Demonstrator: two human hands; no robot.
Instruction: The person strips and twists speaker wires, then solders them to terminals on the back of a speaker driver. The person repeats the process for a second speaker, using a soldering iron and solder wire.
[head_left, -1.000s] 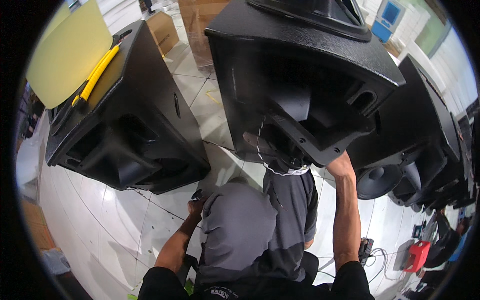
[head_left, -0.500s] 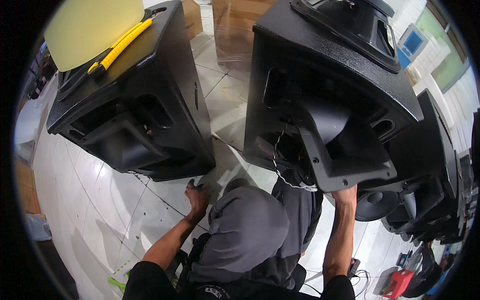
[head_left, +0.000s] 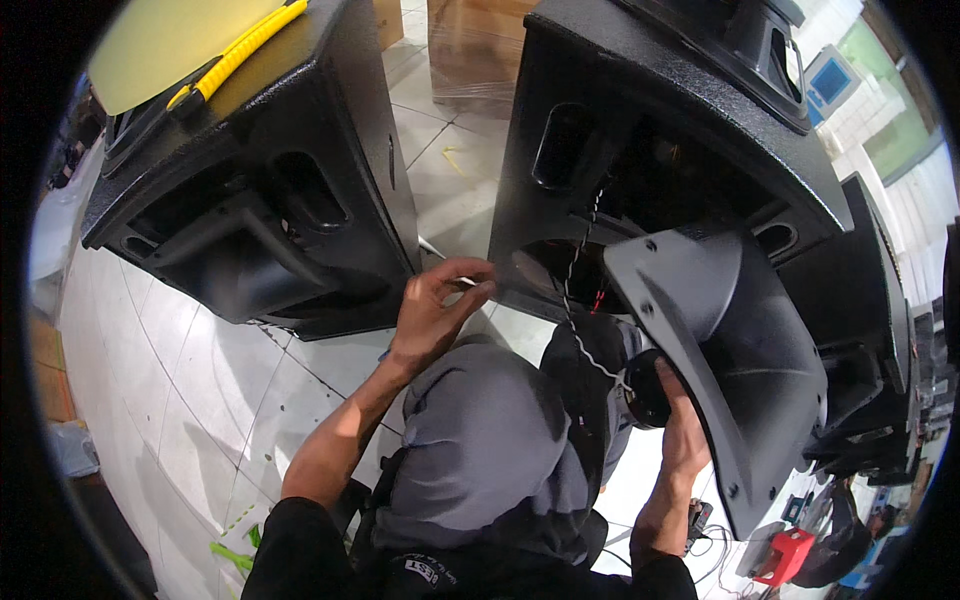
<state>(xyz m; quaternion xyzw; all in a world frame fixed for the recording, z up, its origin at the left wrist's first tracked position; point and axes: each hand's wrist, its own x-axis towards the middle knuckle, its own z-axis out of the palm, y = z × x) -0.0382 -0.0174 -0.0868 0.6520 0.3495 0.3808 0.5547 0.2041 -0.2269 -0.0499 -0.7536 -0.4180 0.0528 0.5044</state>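
My right hand (head_left: 682, 430) grips the black speaker horn (head_left: 755, 340) near the round driver at its back. The horn is tilted and stands apart from the right speaker cabinet (head_left: 660, 60). A twisted white wire (head_left: 574, 290) runs from the cabinet's opening down to the driver. Between the two cabinets my left hand (head_left: 440, 310) is raised, palm inward, thumb and fingers curled close together. What they hold, if anything, is too small to make out. To its left stands another speaker cabinet (head_left: 370, 170) with a horn (head_left: 250, 270) in its front.
Atop the left cabinet lie a yellow-handled tool (head_left: 245, 50) and a pale yellow round object (head_left: 170, 50). Cardboard boxes (head_left: 475, 50) stand behind. More black speakers (head_left: 875, 290) line the right side. A red object (head_left: 785, 557) and cables lie on the tiled floor at lower right.
My right hand has drawn the horn away from the cabinet and turned it, lowering it toward me. My left hand has risen from near the floor beside the left cabinet, moving right.
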